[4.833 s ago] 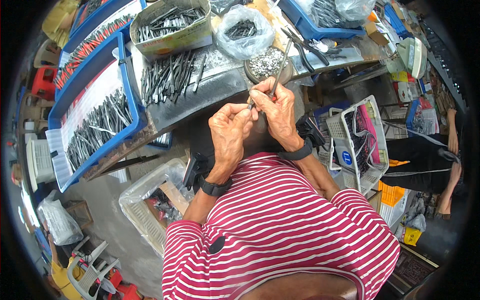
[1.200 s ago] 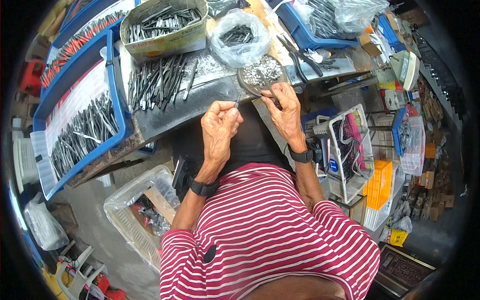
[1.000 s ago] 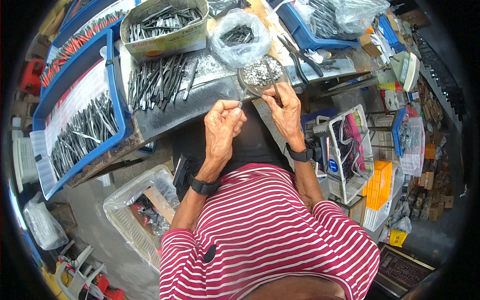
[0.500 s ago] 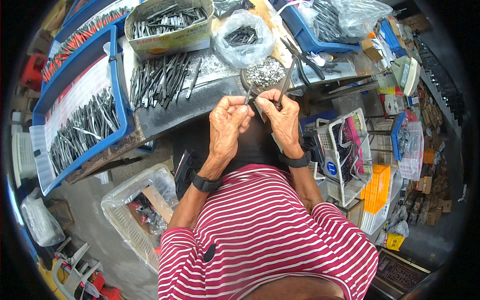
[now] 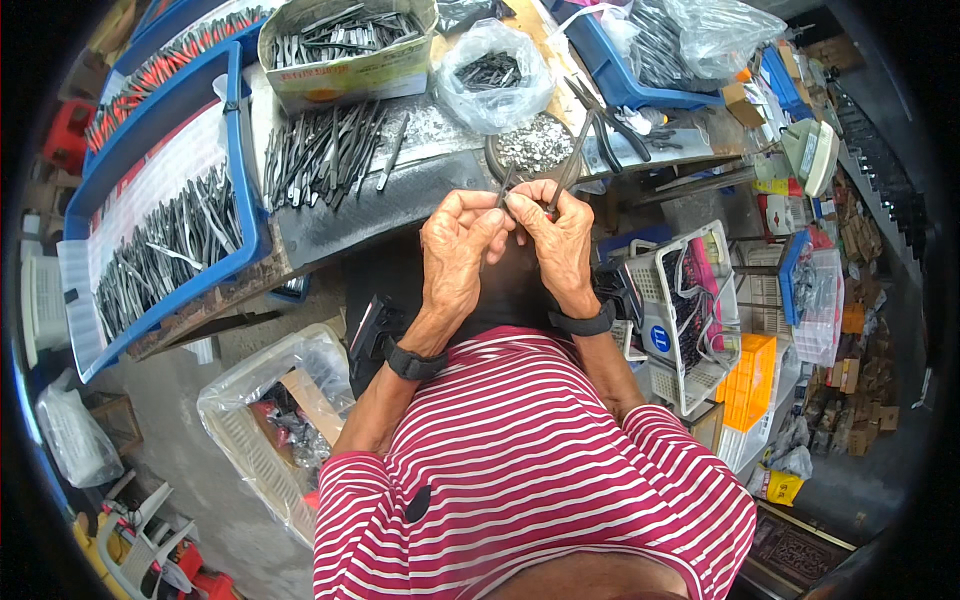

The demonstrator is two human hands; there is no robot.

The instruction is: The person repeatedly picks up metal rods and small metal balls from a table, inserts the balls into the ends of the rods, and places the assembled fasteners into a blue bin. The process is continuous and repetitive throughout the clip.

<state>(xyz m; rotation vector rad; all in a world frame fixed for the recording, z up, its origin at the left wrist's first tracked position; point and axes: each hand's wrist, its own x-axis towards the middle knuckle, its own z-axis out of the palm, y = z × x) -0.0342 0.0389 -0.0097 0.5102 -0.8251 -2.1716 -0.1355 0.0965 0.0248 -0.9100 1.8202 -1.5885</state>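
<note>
My left hand [image 5: 454, 252] is closed in a pinch on a slim dark metal piece [image 5: 507, 182], whose tip points up and away from me. Close beside it, my right hand [image 5: 566, 246] grips a long, thin, dark metal tool [image 5: 574, 160] slanting up to the right; its exact kind is unclear. The right thumb and fingertips meet the left fingers at the piece. Just beyond both hands, a round dish [image 5: 492, 160] holds whitish flakes. Similar slim dark metal pieces [image 5: 325, 155] lie heaped on the bench to the left.
A cardboard box [image 5: 345, 80] and a clear plastic bag [image 5: 530, 95] hold more dark pieces. Blue trays [image 5: 262, 225] stand at left. Dark-handled pliers [image 5: 607, 145] lie right of the dish. White baskets [image 5: 225, 410] sit low on both sides of me.
My hands have come together, and the right fingertips now meet the piece in my left hand. The piece has tilted slightly to the right.
</note>
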